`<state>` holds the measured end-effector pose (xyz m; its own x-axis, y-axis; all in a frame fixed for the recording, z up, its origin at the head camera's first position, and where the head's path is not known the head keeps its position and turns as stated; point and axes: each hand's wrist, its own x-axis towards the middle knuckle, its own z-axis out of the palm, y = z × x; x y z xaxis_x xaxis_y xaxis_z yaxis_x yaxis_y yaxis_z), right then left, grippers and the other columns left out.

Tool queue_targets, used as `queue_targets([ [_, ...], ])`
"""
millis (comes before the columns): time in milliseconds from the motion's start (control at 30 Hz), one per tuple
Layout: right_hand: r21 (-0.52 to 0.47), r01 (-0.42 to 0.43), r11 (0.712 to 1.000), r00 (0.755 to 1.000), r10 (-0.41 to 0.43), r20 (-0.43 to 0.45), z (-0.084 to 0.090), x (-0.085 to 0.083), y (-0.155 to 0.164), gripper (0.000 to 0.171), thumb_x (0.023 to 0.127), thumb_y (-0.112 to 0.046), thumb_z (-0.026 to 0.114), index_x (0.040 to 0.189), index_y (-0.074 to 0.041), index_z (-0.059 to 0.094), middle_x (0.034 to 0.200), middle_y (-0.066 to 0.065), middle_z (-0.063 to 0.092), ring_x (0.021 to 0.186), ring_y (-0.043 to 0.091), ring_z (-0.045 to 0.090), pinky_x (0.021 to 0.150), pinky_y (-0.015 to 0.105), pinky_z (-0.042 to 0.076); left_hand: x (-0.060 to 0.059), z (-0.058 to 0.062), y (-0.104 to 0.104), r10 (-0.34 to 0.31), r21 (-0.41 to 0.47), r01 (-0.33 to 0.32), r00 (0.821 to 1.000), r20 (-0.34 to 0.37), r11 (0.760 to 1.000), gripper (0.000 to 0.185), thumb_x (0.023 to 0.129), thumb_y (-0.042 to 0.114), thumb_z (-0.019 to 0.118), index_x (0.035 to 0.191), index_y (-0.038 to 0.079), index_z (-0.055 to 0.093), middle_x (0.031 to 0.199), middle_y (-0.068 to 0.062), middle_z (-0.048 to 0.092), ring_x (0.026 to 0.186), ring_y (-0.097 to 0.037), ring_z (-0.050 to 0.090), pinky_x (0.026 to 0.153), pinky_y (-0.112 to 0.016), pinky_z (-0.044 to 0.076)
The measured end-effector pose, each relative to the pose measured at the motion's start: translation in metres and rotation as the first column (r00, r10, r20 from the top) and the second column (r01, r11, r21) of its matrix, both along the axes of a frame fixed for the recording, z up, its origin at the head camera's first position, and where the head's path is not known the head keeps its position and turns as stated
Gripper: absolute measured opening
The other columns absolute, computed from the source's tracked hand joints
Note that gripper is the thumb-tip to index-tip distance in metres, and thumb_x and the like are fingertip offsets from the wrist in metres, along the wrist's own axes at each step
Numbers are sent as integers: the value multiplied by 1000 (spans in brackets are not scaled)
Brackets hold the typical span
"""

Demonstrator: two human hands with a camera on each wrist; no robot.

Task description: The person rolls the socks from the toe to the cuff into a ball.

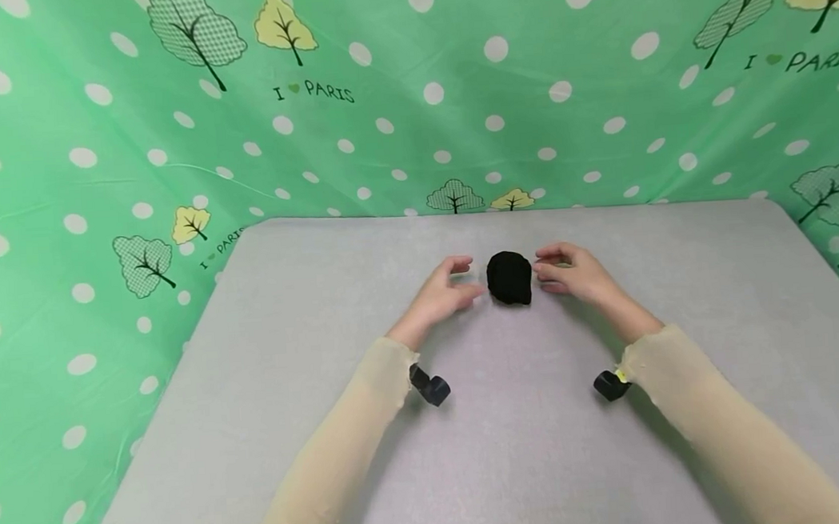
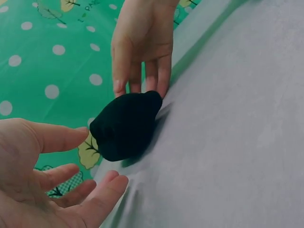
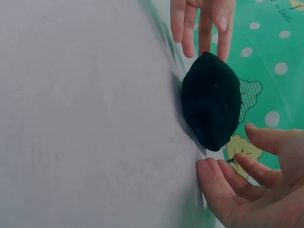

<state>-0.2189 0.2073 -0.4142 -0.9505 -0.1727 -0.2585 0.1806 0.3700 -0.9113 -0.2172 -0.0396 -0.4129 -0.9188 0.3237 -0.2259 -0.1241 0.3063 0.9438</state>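
A small, rounded black cloth bundle sits on the grey tabletop towards its far edge; how it is folded cannot be made out. To its left is my left hand, fingers loosely bent and apart from the bundle. On the other side my right hand faces it, fingertips very near its edge. In the left wrist view a gap shows between the left fingers and the black bundle. The right wrist view likewise shows the right thumb and fingers spread beside the bundle, holding nothing.
The grey tabletop reaches back to a green curtain with white dots and printed trees, which also hangs along the left and right sides. Black wrist cameras hang below both light sleeves.
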Motion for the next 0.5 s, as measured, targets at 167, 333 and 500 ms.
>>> queue_targets([
  [167,-2,2,1000,1000,-2,1,0,2,6,52,104,-17,53,145,10,37,140,26,44,107,14,61,93,24,56,-2,-1,-4,8,16,-8,1000,12,1000,58,94,6,64,147,2,40,154,-17,42,123,-36,60,98,-37,55],
  [333,-14,6,1000,1000,-6,-3,1,4,13,54,103,-18,54,145,11,36,139,26,45,97,1,61,93,24,56,-4,-5,-10,13,19,-13,1000,18,1000,56,95,5,63,147,2,41,153,-17,43,125,-36,58,99,-37,55],
  [500,-12,4,1000,1000,-4,-19,1,8,22,55,103,-19,54,145,12,35,138,26,45,94,-3,61,93,26,56,-6,-5,-19,24,26,-24,1000,19,999,55,96,6,62,147,2,41,153,-16,44,127,-35,58,99,-37,54],
])
